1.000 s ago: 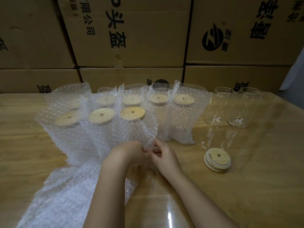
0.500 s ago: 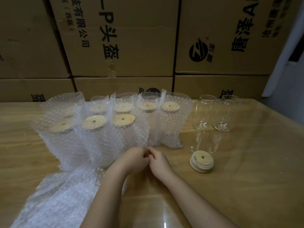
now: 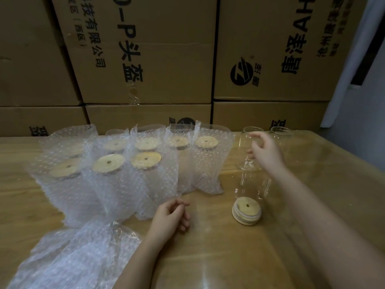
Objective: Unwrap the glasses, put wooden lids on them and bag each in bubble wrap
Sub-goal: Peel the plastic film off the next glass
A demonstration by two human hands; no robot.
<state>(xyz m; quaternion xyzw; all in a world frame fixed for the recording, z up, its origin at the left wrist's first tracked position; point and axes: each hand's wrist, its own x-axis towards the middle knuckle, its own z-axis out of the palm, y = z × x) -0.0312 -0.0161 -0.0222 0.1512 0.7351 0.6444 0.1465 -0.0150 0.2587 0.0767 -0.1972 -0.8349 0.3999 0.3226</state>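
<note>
Cardboard boxes (image 3: 145, 59) back the wooden table (image 3: 208, 257). Your right hand (image 3: 267, 152) hovers at the nearer bare glass (image 3: 243, 149), fingers loosely spread and gripping nothing. Your left hand (image 3: 169, 215) rests loosely curled and empty. Glass is likely slick and fragile, so grasp its mid-body, not the rim. Lids (image 3: 246, 211) sit nearby.

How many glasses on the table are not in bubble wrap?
2. Left glass partly behind the right hand; right glass beside it. Bagged glasses may hide others.

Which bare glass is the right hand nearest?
The bare glass beside the bagged ones; the right hand overlaps it, the other glass stands clear.
</note>
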